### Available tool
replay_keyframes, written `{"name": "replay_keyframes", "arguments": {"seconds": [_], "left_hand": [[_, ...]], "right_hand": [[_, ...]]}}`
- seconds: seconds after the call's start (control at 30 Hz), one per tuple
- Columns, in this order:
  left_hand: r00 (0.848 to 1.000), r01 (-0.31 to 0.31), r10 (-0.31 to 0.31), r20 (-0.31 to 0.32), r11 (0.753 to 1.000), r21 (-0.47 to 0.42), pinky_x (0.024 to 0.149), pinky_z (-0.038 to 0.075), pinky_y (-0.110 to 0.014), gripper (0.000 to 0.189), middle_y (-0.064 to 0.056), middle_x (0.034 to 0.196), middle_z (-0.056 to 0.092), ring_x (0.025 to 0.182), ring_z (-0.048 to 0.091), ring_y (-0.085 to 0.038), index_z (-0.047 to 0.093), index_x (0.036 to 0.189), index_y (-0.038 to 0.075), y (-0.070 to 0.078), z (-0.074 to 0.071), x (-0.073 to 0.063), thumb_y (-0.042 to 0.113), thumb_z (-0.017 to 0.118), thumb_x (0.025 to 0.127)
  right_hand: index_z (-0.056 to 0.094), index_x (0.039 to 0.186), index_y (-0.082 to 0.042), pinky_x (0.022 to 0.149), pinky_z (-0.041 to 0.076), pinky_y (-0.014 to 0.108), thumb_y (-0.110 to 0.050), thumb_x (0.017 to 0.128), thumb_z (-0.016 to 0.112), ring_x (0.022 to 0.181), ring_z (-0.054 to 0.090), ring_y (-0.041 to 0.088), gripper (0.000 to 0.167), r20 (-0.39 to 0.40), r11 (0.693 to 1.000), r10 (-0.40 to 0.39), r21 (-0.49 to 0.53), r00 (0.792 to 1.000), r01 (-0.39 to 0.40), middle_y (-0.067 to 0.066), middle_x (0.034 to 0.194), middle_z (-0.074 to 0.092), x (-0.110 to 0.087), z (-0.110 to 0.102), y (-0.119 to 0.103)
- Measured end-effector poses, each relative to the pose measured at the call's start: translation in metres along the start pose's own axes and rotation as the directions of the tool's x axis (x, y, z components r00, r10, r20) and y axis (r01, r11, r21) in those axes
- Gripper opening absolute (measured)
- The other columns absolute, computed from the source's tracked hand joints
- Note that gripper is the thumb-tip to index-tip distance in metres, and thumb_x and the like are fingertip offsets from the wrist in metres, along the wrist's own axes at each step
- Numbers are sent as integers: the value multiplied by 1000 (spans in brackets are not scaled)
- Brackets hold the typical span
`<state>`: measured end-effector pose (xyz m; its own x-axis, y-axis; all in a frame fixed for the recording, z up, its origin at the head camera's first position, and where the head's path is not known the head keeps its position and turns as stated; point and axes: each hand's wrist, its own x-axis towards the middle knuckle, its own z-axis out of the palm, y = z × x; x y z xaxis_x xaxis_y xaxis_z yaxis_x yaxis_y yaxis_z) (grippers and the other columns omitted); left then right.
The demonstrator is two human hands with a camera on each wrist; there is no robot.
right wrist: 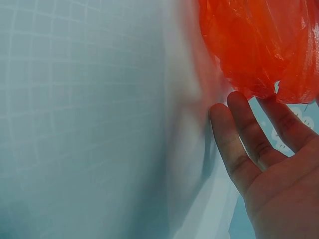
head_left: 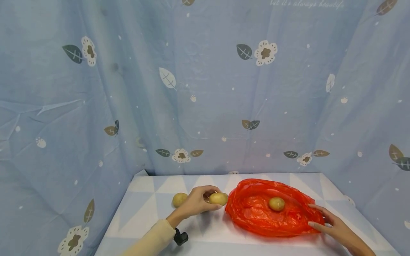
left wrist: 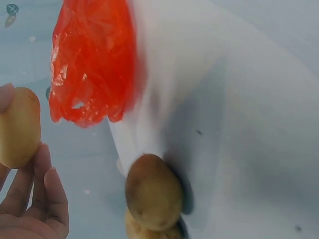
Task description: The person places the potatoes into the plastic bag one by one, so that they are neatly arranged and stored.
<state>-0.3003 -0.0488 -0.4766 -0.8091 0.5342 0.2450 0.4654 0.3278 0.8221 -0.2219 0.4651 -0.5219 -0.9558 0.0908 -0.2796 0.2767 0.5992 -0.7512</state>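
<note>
My left hand (head_left: 196, 202) grips a yellow-brown potato (head_left: 218, 199) between thumb and fingers, just off the left rim of a red plastic bag (head_left: 256, 223). The bag lies spread with its mouth up, and a second potato (head_left: 277, 204) sits inside it. At the bag's right end, my right hand (head_left: 333, 224) touches the rim, thumb and forefinger apart. Its other fingers (right wrist: 227, 144) extend fairly straight beside the red film in the right wrist view. Below the left hand, the left wrist view shows a potato (left wrist: 153, 193) overlapping another potato (left wrist: 142, 231).
One loose potato (head_left: 179, 200) lies on the patterned tablecloth (head_left: 137, 213) behind the left wrist. A black device (head_left: 181, 237) is at the left wrist. A blue curtain (head_left: 211, 106) with flowers and leaves hangs behind the table and along both sides.
</note>
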Motion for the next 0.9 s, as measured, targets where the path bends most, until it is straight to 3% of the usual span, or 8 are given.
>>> {"name": "replay_keyframes", "arguments": {"seconds": [0.13, 0.37, 0.6, 0.9], "left_hand": [[999, -40, 40, 1, 999, -3, 84, 56, -42, 39, 11, 103, 70, 91, 63, -11, 74, 117, 22, 6, 7, 8, 27, 89, 82], [1000, -2, 2, -5, 999, 41, 78, 52, -29, 41, 16, 102, 69, 90, 64, -10, 73, 117, 31, 16, 20, 19, 38, 89, 80], [997, -80, 80, 15, 996, -46, 81, 54, -29, 42, 13, 104, 69, 90, 63, -10, 72, 121, 23, 27, 35, 32, 32, 89, 83], [996, -75, 78, 40, 995, -70, 79, 53, -24, 41, 16, 102, 68, 91, 62, -4, 72, 119, 24, 42, 62, 48, 30, 89, 82]], "right_hand": [[25, 160, -3, 87, 58, 53, -50, 94, 71, 117, 56, 38, 93, -7, 1000, -12, -11, 1000, 12, 37, 154, 30, 0, -1, -1], [25, 160, -3, 87, 57, 54, -50, 94, 70, 118, 55, 41, 93, -6, 1000, -12, -14, 1000, 12, 38, 154, 29, -2, 0, -2], [25, 160, -3, 86, 57, 54, -50, 94, 70, 117, 55, 40, 93, 1, 1000, -7, -14, 1000, 7, 38, 153, 29, -4, -1, 0], [25, 160, -4, 86, 57, 56, -51, 94, 70, 118, 56, 40, 92, -2, 1000, -10, -23, 1000, 10, 37, 154, 30, -2, -1, 2]]}}
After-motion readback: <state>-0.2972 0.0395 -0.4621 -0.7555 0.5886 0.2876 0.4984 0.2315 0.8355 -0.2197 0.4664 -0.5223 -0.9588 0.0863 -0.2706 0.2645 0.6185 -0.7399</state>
